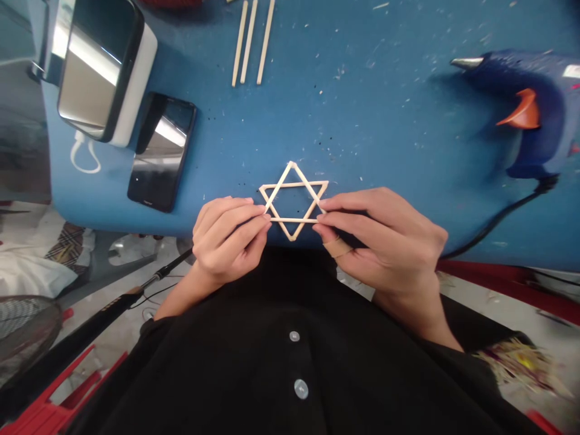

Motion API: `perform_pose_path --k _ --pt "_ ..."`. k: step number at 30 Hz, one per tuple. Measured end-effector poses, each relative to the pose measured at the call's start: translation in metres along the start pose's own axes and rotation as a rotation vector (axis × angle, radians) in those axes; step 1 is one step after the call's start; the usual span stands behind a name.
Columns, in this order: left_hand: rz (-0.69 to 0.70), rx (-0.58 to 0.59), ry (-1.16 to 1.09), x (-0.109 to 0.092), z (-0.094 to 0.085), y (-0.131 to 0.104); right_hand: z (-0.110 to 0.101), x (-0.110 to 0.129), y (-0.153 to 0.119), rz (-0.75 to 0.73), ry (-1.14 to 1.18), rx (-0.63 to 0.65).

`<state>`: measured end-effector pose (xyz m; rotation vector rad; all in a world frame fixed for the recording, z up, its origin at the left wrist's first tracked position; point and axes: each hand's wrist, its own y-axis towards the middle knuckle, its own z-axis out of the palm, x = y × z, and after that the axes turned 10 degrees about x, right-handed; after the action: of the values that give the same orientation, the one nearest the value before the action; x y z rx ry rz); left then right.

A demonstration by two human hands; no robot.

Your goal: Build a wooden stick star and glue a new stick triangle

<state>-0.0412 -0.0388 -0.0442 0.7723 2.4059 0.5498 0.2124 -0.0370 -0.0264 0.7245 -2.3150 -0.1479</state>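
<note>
A six-pointed star [294,184] made of thin pale wooden sticks lies at the near edge of the blue table. It consists of two overlapping triangles, one pointing away from me and one towards me. My left hand [233,235] pinches the star's left near corner between thumb and fingers. At the right near corner, my right hand [380,235] grips the star the same way; a tan bandage [338,247] wraps its thumb. The fingertips hide both of these corners.
Three loose wooden sticks [249,45] lie at the far side of the blue table [362,133]. A blue glue gun [530,115] with an orange trigger rests at the right, its cord running towards me. To the left are a black phone [162,151] and a white device [136,78] with a dark screen.
</note>
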Motion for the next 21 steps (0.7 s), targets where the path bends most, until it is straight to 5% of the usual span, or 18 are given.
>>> perform_pose_path --k 8,13,21 --pt "-0.021 0.006 -0.067 0.003 -0.013 0.012 0.000 0.001 -0.001 -0.058 -0.100 -0.157" --pt "-0.091 0.176 0.000 0.015 -0.023 0.027 0.018 0.017 -0.010 -0.244 -0.201 -0.261" --pt "-0.014 0.214 -0.021 0.022 -0.020 0.030 0.036 0.024 -0.006 -0.130 -0.271 -0.298"
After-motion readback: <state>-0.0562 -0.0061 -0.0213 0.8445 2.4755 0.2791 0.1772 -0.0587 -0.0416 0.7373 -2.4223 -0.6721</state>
